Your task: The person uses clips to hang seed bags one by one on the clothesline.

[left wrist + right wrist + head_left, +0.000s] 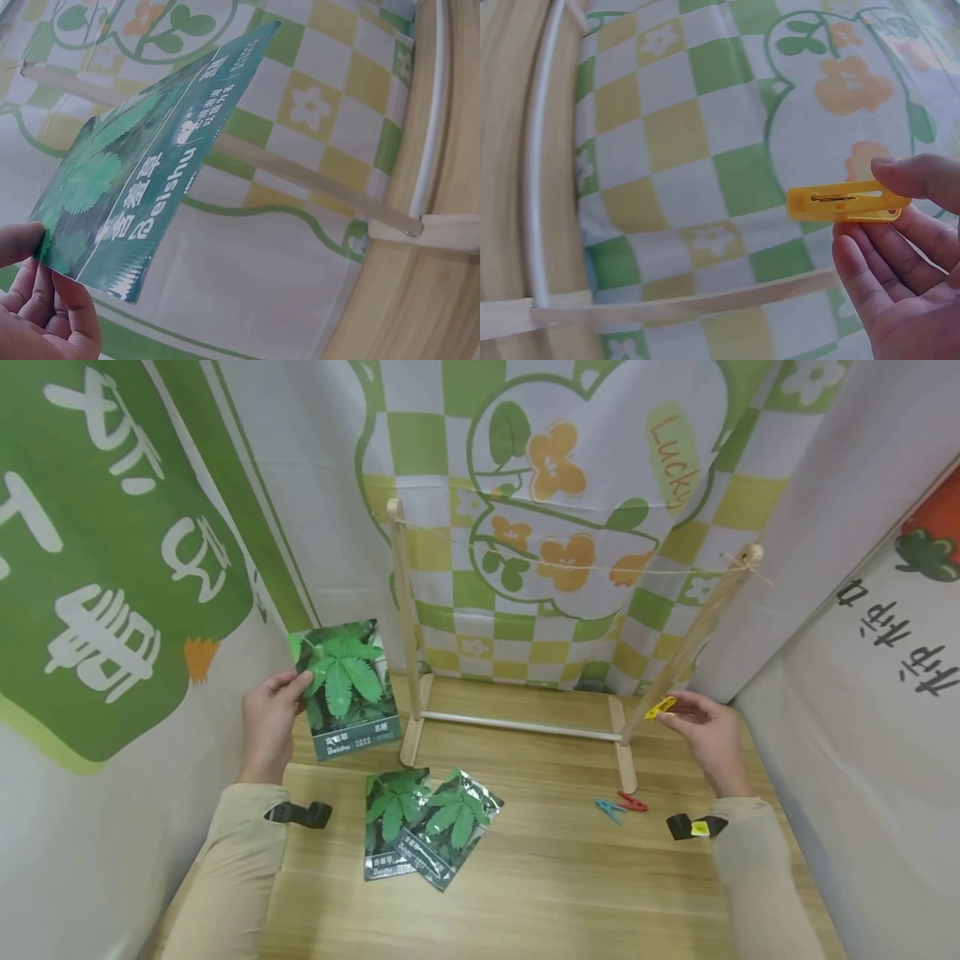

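My left hand (268,718) pinches a green seed packet (346,687) by its left edge and holds it upright above the wooden table (540,877); the left wrist view shows the seed packet (142,165) between thumb and fingers (56,300). My right hand (708,735) pinches a yellow clothespin (661,707) beside the right post of a small wooden drying rack (408,635). In the right wrist view the yellow clothespin (844,204) sits between thumb and fingertips (870,262). A string (570,564) runs between the rack's two posts.
Two more seed packets (423,827) lie overlapping on the table in front of me. A blue clothespin (610,811) and a red clothespin (632,801) lie near the rack's right foot. Printed cloth walls (105,568) close in the left, back and right.
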The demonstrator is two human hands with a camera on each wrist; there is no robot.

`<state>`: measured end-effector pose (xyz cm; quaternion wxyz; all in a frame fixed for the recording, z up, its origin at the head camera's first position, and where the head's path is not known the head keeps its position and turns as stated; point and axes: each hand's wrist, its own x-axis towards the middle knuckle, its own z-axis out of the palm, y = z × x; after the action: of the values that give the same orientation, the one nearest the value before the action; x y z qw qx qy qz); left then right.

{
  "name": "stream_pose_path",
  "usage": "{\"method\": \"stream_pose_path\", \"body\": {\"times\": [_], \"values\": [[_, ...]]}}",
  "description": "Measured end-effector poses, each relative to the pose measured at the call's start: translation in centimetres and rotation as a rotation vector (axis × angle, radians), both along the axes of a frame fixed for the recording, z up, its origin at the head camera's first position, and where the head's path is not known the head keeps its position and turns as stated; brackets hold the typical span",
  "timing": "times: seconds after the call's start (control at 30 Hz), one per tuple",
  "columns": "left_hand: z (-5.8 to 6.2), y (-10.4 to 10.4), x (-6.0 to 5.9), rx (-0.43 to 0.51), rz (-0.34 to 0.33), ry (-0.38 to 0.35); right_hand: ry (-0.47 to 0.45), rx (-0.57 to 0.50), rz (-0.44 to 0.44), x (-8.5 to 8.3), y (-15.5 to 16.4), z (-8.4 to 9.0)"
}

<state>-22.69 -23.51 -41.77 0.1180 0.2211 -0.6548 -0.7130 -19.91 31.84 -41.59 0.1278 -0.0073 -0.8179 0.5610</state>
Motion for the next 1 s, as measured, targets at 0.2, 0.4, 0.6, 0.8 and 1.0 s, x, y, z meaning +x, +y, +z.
{"method": "stream_pose_path", "body": {"times": [0.2, 0.4, 0.6, 0.8, 1.0], "values": [[0.9, 0.7, -0.5, 0.026, -0.024, 0.04, 0.026, 0.044, 0.001, -0.6, -0.6, 2.1], [1.9, 1.6, -1.0, 0.05, -0.04, 0.088, 0.036, 0.031, 0.02, -1.1, -1.4, 3.9], [2.7, 2.4, -1.3, 0.041, -0.068, 0.127, 0.065, 0.02, 0.034, -1.6, -2.0, 5.4], [3.3, 3.1, -1.5, 0.025, -0.093, 0.153, 0.12, 0.062, 0.041, -2.0, -2.6, 6.9], [3.8, 3.6, -1.7, 0.009, -0.118, 0.18, 0.141, 0.065, 0.049, -2.6, -3.4, 8.3]]}}
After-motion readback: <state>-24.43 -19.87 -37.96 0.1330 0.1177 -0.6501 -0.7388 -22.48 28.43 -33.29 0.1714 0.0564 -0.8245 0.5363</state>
